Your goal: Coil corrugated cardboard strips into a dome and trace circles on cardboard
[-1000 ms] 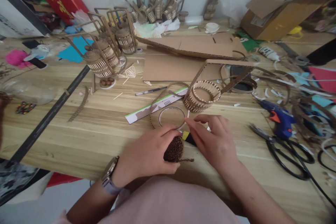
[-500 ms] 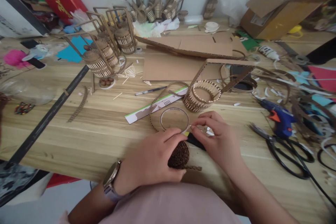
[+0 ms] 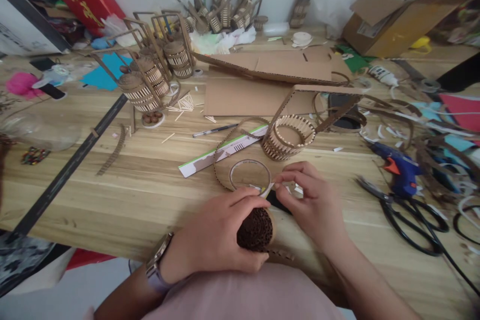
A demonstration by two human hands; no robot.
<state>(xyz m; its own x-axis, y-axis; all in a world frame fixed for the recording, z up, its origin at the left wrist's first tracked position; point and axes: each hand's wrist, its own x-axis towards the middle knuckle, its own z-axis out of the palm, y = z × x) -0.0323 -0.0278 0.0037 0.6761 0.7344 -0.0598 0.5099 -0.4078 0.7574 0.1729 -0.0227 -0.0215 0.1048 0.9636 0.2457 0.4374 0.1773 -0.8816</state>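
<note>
My left hand (image 3: 215, 232) is wrapped round a tight roll of brown corrugated cardboard (image 3: 257, 229), its dark spiral end facing me, near the table's front edge. My right hand (image 3: 313, 200) pinches the end of a thin pale strip at the rim of a roll of clear tape (image 3: 250, 176) lying flat on the wood just beyond the cardboard roll. A dark tool with a yellow tip lies partly hidden under my right hand. A small slatted cardboard basket (image 3: 288, 136) stands right behind the tape.
A white and green ruler (image 3: 221, 151) and a pen (image 3: 214, 130) lie behind the tape. A blue glue gun (image 3: 398, 169) and black scissors (image 3: 407, 212) lie at the right. Several finished baskets (image 3: 150, 77), flat cardboard sheets (image 3: 258, 90) and a cardboard box (image 3: 393, 22) stand farther back.
My left hand has drawn the cardboard roll nearer to me and turned its spiral end up. My right hand has moved down to the tape roll's rim and closed into a pinch.
</note>
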